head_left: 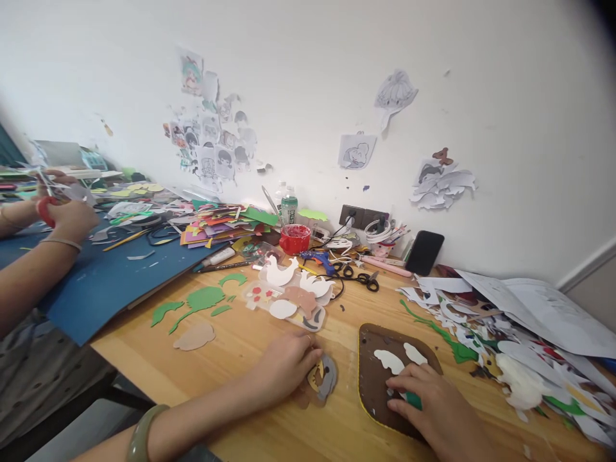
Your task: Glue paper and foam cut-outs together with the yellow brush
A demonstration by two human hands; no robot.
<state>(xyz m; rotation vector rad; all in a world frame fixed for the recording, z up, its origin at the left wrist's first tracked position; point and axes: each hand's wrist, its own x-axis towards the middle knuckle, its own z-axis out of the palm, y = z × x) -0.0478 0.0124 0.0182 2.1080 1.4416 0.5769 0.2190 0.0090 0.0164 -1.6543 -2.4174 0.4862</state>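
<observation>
Curled at the table's middle, my left hand (pixel 291 359) has its fingertips on the left edge of a layered grey and yellow cutout (pixel 328 380), pressing it against the wood. My right hand (pixel 426 401) is closed in a pinch over a brown mat (pixel 373 401) with a yellow edge. A green tool (pixel 412 400), exact kind unclear, shows between its fingers and palm. A tiny grey piece is at the fingertips, partly hidden. Two white cloud-like cutouts (pixel 389 361) lie on the mat just beyond. Green cutouts (pixel 205 297) and a beige cutout (pixel 194 336) lie to the left.
White cutouts (pixel 282 272) rest on a clear tray beyond my left hand. Behind are a red cup (pixel 294 239), a blue glue gun (pixel 318 260), black scissors (pixel 368 280) and a phone (pixel 424 252). Paper scraps (pixel 524 378) heap right. Another person's hands (pixel 72 215) hold red-handled scissors (pixel 47 210).
</observation>
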